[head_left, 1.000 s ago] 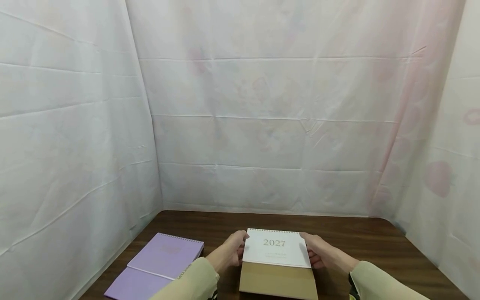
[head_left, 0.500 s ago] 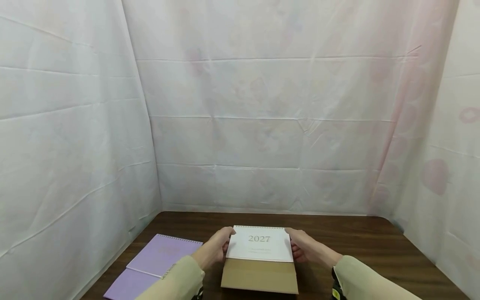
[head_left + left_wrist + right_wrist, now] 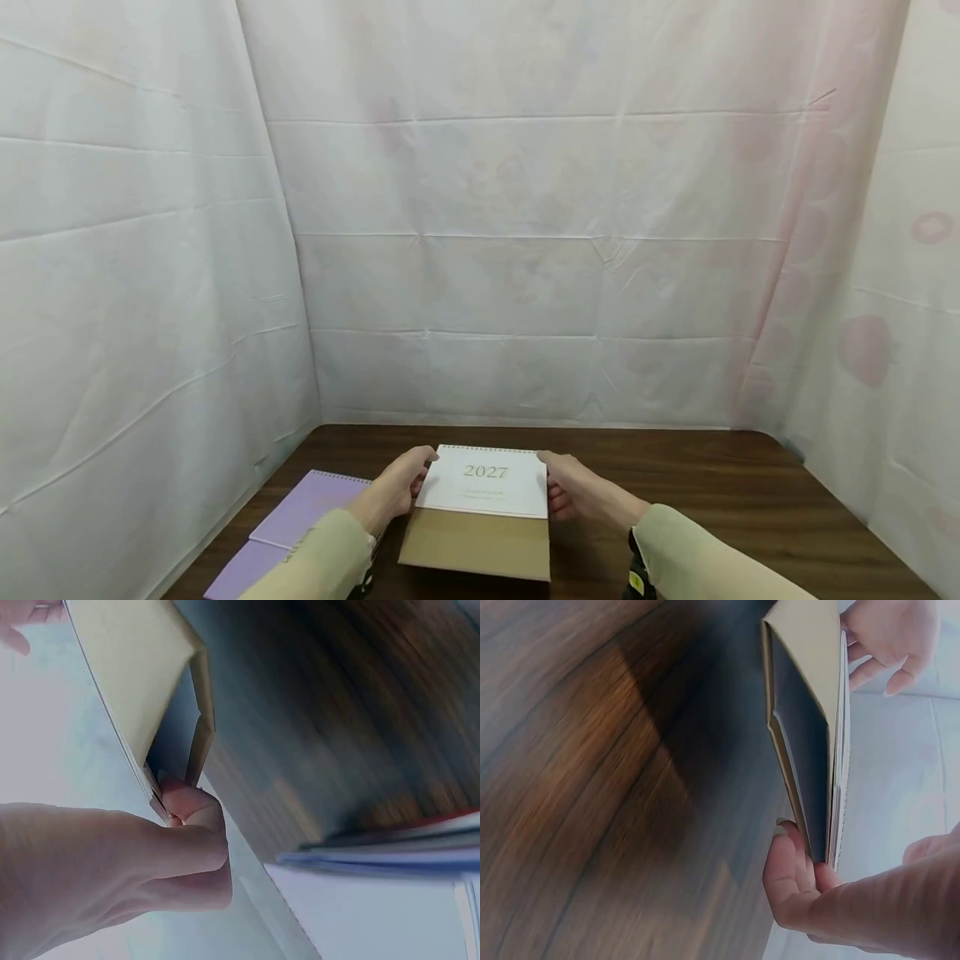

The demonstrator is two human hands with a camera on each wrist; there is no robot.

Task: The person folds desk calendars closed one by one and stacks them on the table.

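A white 2027 desk calendar (image 3: 480, 483) on a brown cardboard stand is held between both hands, tilted and apparently off the table. My left hand (image 3: 393, 492) pinches its upper left edge, and my right hand (image 3: 581, 492) grips the upper right edge. From the right wrist view, the folded cardboard stand (image 3: 806, 682) shows a hollow inside, with curled fingers (image 3: 784, 877) at its end. In the left wrist view a finger (image 3: 195, 802) reaches into the stand's opening. A purple spiral-bound calendar (image 3: 300, 508) lies at the left, partly hidden by the left forearm.
The dark wooden table (image 3: 690, 500) runs back to a pale hanging cloth (image 3: 525, 292). Similar cloth walls stand at the left and right sides. In the left wrist view, the purple calendar's layered edge (image 3: 390, 859) is close to the left hand.
Both hands have carried the white calendar leftward, toward the purple one. The left forearm now covers more of the purple calendar. Both hands keep their hold.
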